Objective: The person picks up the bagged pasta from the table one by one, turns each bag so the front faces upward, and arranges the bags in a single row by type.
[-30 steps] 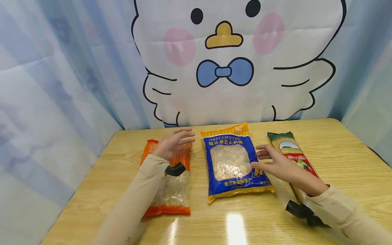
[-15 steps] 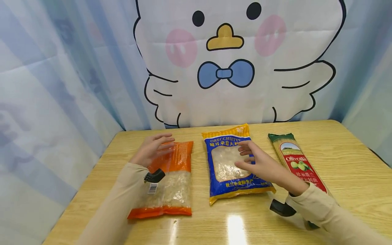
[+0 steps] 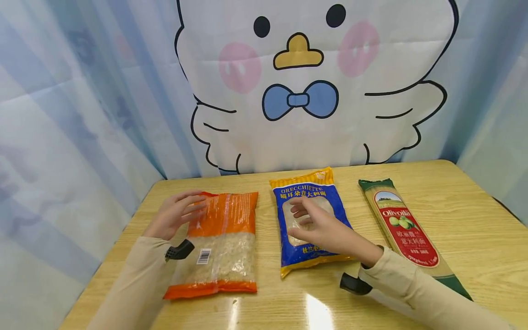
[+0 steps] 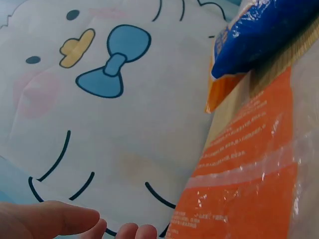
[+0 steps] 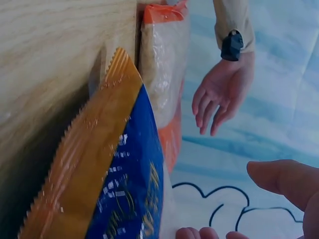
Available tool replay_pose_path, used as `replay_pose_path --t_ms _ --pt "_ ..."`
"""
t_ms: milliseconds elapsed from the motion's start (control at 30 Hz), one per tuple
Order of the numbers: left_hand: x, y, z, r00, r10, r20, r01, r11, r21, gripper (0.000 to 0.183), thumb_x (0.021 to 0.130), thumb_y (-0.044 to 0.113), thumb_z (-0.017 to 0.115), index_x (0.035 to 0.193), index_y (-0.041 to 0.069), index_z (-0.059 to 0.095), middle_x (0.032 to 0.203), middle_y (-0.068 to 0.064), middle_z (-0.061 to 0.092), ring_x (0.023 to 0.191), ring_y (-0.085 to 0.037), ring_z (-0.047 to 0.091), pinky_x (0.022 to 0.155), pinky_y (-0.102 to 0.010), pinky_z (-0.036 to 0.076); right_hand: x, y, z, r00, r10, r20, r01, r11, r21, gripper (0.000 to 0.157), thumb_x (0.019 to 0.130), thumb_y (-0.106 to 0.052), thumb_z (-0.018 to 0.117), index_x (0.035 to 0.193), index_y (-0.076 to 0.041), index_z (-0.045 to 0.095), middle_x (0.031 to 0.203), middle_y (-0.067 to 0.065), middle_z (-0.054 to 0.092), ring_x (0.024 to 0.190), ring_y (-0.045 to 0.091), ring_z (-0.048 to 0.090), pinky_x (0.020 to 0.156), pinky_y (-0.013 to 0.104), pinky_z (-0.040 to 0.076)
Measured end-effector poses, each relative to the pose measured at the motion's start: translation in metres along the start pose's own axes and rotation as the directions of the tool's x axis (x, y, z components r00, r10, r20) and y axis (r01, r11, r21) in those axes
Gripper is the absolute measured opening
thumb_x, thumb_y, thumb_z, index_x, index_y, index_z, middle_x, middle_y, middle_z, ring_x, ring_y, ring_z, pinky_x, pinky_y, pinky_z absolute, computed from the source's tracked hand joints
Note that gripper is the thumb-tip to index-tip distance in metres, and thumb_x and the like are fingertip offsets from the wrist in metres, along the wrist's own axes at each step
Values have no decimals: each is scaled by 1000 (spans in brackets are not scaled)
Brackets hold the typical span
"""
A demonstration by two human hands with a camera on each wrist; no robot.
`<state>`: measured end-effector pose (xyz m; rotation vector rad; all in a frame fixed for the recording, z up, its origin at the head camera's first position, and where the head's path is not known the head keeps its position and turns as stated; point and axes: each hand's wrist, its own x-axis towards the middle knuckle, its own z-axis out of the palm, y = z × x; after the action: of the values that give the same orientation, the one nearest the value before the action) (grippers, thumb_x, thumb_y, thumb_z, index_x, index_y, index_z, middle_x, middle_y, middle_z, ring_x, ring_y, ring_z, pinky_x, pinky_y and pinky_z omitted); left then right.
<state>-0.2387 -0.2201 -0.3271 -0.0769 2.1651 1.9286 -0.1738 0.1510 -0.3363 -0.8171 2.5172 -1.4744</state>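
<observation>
My left hand [image 3: 175, 214] hovers at the left edge of an orange and clear plastic bag [image 3: 224, 215] of pale flakes or pieces, fingers relaxed and slightly bent. Over the middle of a blue and yellow bag of orecchiette pasta [image 3: 338, 208] floats my right hand [image 3: 323, 229], its thumb apart from its loosely bent fingers. Neither hand holds anything. The right wrist view shows the pasta bag's yellow end seam [image 5: 94, 164] close by, with the left hand [image 5: 227, 94] off beyond the orange bag [image 5: 162, 64]. Part of the pasta bag's window is hidden behind the right hand.
A long Olivoila pasta packet [image 3: 406, 224] with green ends lies slanted at the right, its lower part partly behind the right sleeve. All three packages lie on a wooden table [image 3: 462, 206]. A curtain [image 3: 305, 133] with a cartoon bird hangs behind the table.
Both hands have moved left: the right from the Olivoila packet to over the orecchiette bag, the left from over the orange bag to its left edge. The packages have stayed put.
</observation>
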Motion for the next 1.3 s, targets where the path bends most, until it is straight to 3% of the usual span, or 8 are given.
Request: replay_pose_path --t_ms 333,500,800,1033,1200,1300 --pt "-2 -11 -20 1000 -4 -30 7 997 72 62 104 31 53 153 2 30 154 -23 36 116 -15 62 101 -31 52 11 -7 30 997 -45 60 46 999 -16 56 96 -14 65 142 4 38 131 21 54 120 38 55 96 44 53" --pt "-2 -15 -26 999 -9 -54 15 995 102 60 105 30 51 154 2 30 155 -23 35 125 -21 57 103 -32 51 14 -15 51 991 -10 134 5 999 36 57 97 -16 64 143 4 37 133 25 53 118 38 58 96 43 54" --pt "-2 -30 -41 998 -2 -69 9 995 95 63 104 27 54 153 -2 28 151 -23 40 105 -5 65 95 -28 55 24 -20 79 977 51 206 -68 995 77 60 95 -17 68 143 2 37 137 25 51 113 32 63 93 38 56" --pt "0 -42 -47 998 -62 -29 65 994 92 62 105 24 50 155 -2 23 156 -29 30 114 -13 63 98 -34 54 26 -18 88 976 108 187 -108 994 -8 62 94 -26 70 141 -1 39 135 22 56 107 28 67 90 39 56" --pt "5 -46 -45 998 -66 5 65 991 113 62 105 25 51 155 -2 25 153 -28 37 109 -9 64 96 -33 55 27 -17 88 975 132 177 -131 991 -16 61 94 -25 71 140 -1 40 135 24 55 105 28 67 87 35 56" --pt "6 -49 -43 996 -90 7 88 986 141 66 103 30 56 154 -2 29 150 -26 43 105 -8 65 90 -30 57 27 -16 90 972 146 184 -154 988 28 61 93 -22 71 140 1 39 136 26 52 100 26 68 78 31 58"
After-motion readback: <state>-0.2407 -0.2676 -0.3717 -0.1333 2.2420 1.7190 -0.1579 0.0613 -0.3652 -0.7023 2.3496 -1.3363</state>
